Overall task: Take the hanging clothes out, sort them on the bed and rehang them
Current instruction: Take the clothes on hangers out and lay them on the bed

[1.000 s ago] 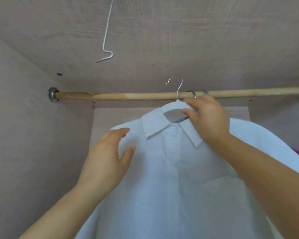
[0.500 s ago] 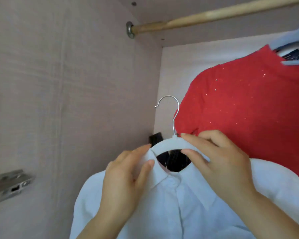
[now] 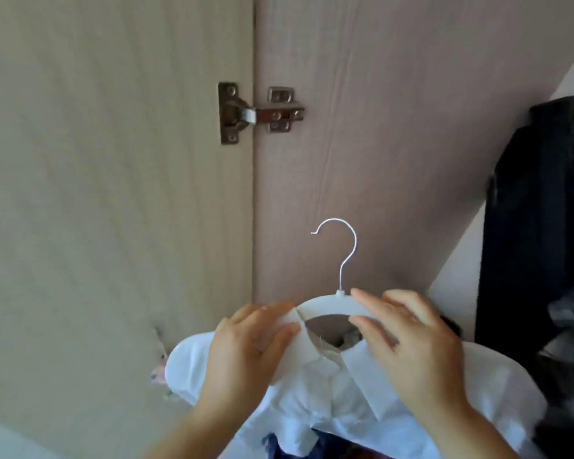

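The white shirt (image 3: 312, 385) sits on its white hanger (image 3: 328, 303), low in the middle of the view and in front of the wardrobe's side panel (image 3: 395, 127). The metal hook (image 3: 343, 246) stands upright in free air and touches nothing, and no rail is in view. So the taking out of this one shirt seems to be done or nearly done. The left hand (image 3: 246, 346) pinches the left collar flap against the hanger, thumb under and fingers over. The right hand (image 3: 408, 339) grips the right arm of the hanger, with the forefinger along the top and the thumb below, at the opening. No bed is visible, so laying the shirt down, sorting and rehanging appear all to remain. The dark clothes (image 3: 537, 226) at the right look as if they are waiting in the wardrobe for their turn. They are near the shirt's right shoulder, so there is little room on that side. To the upper left, the edge of the door (image 3: 113, 193) and the metal hinge (image 3: 256, 112) are well apart from the hook, but the hook's open tip points that way and could catch there. The freest way out seems to be back toward the person and downward.
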Demonstrator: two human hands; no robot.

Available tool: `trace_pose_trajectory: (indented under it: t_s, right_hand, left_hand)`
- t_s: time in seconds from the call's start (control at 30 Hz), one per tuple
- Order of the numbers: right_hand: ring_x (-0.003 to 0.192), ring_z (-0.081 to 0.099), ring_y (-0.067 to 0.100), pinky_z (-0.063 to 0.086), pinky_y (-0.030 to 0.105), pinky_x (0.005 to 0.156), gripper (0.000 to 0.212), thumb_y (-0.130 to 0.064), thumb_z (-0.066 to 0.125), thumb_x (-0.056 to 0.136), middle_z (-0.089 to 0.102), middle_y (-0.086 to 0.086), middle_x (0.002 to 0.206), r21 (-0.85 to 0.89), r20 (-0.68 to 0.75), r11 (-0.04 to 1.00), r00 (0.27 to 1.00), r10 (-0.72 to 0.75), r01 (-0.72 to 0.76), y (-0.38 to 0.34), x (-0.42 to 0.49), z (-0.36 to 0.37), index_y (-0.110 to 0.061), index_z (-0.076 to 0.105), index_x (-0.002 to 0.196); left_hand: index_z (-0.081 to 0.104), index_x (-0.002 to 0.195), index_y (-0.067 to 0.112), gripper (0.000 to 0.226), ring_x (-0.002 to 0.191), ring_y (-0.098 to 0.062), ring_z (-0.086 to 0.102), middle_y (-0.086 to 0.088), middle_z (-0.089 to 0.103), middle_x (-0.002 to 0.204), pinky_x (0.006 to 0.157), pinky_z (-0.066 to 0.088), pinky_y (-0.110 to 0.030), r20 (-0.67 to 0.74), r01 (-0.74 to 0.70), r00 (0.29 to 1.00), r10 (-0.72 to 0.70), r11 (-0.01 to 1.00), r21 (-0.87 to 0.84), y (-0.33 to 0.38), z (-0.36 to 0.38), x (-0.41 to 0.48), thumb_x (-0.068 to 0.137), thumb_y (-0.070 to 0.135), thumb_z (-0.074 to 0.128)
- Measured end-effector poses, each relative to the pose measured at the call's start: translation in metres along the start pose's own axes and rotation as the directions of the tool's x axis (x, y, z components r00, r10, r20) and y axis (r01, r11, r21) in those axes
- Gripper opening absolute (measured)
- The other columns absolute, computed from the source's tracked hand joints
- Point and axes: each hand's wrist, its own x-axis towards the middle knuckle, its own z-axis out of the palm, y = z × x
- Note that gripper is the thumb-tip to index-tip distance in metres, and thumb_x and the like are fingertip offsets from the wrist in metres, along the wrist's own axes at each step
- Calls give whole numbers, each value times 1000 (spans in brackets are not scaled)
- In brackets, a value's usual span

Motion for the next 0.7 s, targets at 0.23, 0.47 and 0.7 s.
trace_pose_trajectory:
  t_s: [0.23, 0.47, 0.7]
  right_hand:
    - [74, 56, 7, 40, 20, 63, 28, -37, 57, 81, 58, -5, 90, 298, 124, 953, 988, -94, 53, -78, -35, 73, -23, 73, 99]
    - [78, 55, 9, 42, 22, 66, 29, -36, 55, 81, 61, -4, 88, 546, 219, 836, 953, -208, 58, -201, -67, 125, -21, 74, 97]
    - [75, 52, 6, 41, 16, 64, 27, -31, 65, 77, 49, -11, 92, 738, 222, 658, 869, -442, 146, -353, -97, 165, -24, 69, 102]
  left_hand:
    - [68, 97, 41, 21, 73, -4, 58, 23, 62, 81, 65, 38, -9, -138, 244, 966, -220, 950, 195, -49, -83, -61, 77, 37, 65]
    - [71, 94, 34, 23, 66, -8, 51, 15, 65, 75, 61, 38, -14, -386, 390, 889, -245, 847, 362, -90, -188, -134, 76, 41, 60]
    - [70, 91, 36, 19, 65, -4, 47, 21, 62, 78, 63, 38, -16, -601, 563, 753, -268, 735, 378, -128, -311, -220, 73, 36, 64]
